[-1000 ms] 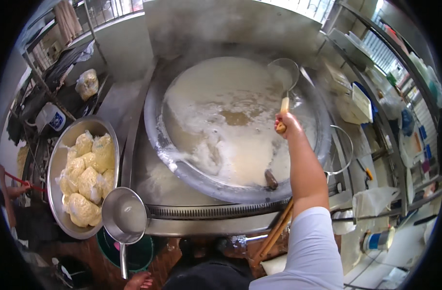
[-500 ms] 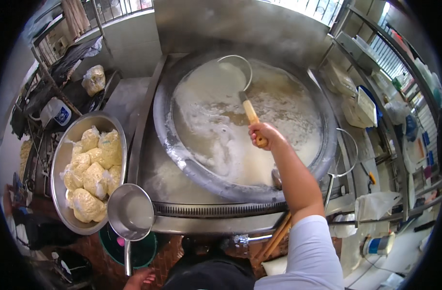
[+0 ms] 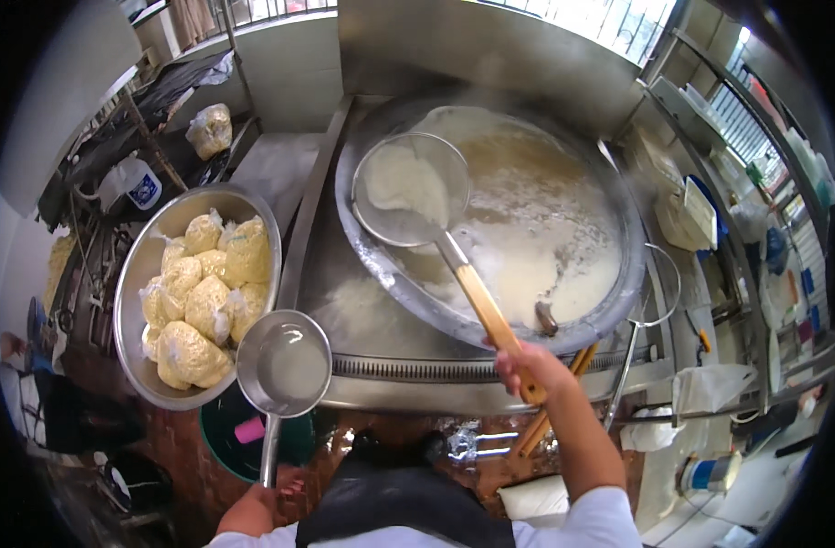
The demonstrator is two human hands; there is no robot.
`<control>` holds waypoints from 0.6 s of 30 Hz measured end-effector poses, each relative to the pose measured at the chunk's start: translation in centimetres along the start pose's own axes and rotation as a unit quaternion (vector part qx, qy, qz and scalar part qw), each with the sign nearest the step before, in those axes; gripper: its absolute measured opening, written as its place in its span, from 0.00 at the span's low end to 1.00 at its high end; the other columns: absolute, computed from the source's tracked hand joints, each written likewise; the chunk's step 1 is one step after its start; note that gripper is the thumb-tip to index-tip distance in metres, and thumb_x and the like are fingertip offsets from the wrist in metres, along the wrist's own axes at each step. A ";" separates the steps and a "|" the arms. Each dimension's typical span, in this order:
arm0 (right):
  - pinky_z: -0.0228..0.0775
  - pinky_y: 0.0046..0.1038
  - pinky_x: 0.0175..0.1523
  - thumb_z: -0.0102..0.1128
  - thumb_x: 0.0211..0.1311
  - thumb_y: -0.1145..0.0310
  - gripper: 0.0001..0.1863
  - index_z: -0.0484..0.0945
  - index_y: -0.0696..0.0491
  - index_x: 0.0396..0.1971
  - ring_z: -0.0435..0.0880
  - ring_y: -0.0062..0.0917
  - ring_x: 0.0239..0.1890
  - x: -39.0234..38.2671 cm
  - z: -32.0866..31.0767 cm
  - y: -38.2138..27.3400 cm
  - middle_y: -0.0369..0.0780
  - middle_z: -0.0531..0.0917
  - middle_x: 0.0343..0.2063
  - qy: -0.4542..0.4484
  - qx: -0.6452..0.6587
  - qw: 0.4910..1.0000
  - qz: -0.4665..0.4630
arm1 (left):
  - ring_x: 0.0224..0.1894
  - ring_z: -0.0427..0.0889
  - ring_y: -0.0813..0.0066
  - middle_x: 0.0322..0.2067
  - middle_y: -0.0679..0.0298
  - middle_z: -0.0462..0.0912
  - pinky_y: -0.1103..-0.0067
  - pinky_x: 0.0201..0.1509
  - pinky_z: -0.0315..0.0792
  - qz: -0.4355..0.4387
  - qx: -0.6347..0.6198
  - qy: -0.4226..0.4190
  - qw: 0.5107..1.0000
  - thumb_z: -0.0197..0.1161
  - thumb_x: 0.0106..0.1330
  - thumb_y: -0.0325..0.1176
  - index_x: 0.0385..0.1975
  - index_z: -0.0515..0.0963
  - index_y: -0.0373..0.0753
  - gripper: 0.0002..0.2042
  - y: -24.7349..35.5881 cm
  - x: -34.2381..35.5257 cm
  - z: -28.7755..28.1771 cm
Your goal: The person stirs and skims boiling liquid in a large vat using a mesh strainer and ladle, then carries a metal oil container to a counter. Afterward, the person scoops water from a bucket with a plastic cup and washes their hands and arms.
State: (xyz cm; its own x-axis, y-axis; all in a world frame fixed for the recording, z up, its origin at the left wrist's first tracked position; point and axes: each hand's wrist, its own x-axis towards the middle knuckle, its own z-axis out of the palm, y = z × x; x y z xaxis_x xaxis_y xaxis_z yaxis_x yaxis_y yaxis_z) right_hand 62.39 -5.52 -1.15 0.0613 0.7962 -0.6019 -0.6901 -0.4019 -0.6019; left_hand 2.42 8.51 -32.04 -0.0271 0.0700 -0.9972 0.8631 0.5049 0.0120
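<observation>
My right hand grips the wooden handle of a large round skimmer with a fine mesh head. Pale foam lies on the mesh, which is over the left rim of a big cauldron. Cloudy, foam-covered liquid fills the cauldron, and steam rises from it. Low at the left, my left hand is closed around the end of a metal saucepan's handle. The saucepan holds some whitish liquid and hangs over a green tub, beside the steel bowl.
A wide steel bowl at the left carries several clear bags of yellowish food. The green tub on the brick floor has a pink item in it. Another hoop-shaped strainer leans at the cauldron's right. Metal shelving with containers lines the right.
The skimmer head has come from the cauldron's far side toward the near left, lifted with foam on its mesh. My right hand has drawn back toward me. The view has shifted somewhat.
</observation>
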 end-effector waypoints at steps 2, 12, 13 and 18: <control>0.67 0.19 0.19 0.60 0.61 0.67 0.24 0.68 0.53 0.56 0.71 0.16 0.15 -2.4 2.5 3.4 0.31 0.72 0.21 0.039 -0.076 0.996 -0.003 | 0.33 0.82 0.76 0.33 0.70 0.82 0.75 0.33 0.75 0.015 -0.024 -0.010 1.000 0.56 0.64 0.51 0.39 0.77 0.48 0.15 -0.4 -0.8 1.2; 0.72 0.25 0.37 0.63 0.54 0.75 0.15 0.74 0.57 0.42 0.79 0.22 0.31 -3.3 0.6 24.3 0.35 0.79 0.28 0.236 -0.273 0.916 -0.174 | 0.34 0.82 0.77 0.35 0.69 0.82 0.73 0.33 0.73 0.019 0.028 -0.105 0.994 0.56 0.62 0.52 0.38 0.75 0.48 0.16 3.5 -0.1 0.1; 0.71 0.23 0.37 0.59 0.54 0.77 0.14 0.74 0.56 0.42 0.78 0.19 0.31 -3.2 0.6 25.1 0.33 0.78 0.28 0.275 -0.335 0.879 -0.199 | 0.34 0.82 0.77 0.35 0.69 0.82 0.73 0.33 0.73 0.020 0.027 -0.107 0.994 0.56 0.62 0.52 0.38 0.75 0.48 0.16 3.8 -0.7 0.5; 0.70 0.22 0.38 0.57 0.55 0.77 0.11 0.75 0.55 0.40 0.76 0.17 0.32 -4.8 4.4 23.6 0.31 0.77 0.28 0.352 -0.490 0.779 -0.173 | 0.27 0.79 0.77 0.30 0.68 0.82 0.75 0.28 0.70 0.088 0.053 -0.039 0.994 0.55 0.64 0.51 0.39 0.75 0.46 0.16 4.0 -2.7 0.5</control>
State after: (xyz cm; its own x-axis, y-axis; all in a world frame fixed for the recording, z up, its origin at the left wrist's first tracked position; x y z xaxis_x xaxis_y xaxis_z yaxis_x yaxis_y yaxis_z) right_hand 42.66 -16.83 -10.17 0.7399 0.6263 -0.2457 0.3152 -0.6453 -0.6959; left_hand 6.14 9.91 -29.36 0.1654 0.0797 -0.9830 0.8993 0.3970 0.1835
